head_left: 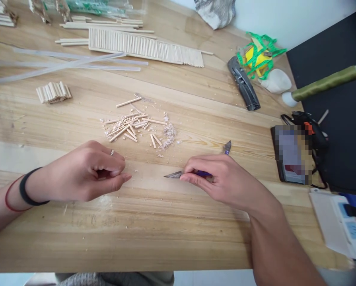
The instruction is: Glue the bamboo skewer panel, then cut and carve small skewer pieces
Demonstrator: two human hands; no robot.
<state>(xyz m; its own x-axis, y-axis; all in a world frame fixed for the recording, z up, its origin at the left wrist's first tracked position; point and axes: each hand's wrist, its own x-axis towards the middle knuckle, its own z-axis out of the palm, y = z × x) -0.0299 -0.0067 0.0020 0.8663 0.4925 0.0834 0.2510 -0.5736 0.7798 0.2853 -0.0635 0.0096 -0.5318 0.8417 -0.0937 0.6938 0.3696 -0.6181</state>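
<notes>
My right hand (222, 174) is wrapped around a craft knife (174, 175) with a purple handle, its pointed blade facing left just above the table. Behind that hand shows the metal head of a second tool (228, 147), the rest hidden. My left hand (97, 171) is closed in a pinch over the table, left of the blade and apart from it. Whatever its fingers hold, if anything, cannot be made out. Beyond both hands lies a loose pile of short cut wooden sticks (127, 126) with shavings (168, 133) beside it.
Further back are a panel of sticks laid side by side (144, 45), clear glue sticks (76, 65) and a small stick bundle (54, 92). To the right lie a black utility knife (244, 83), green tape strips (259, 55), a phone (294, 155) and a white device (341, 222).
</notes>
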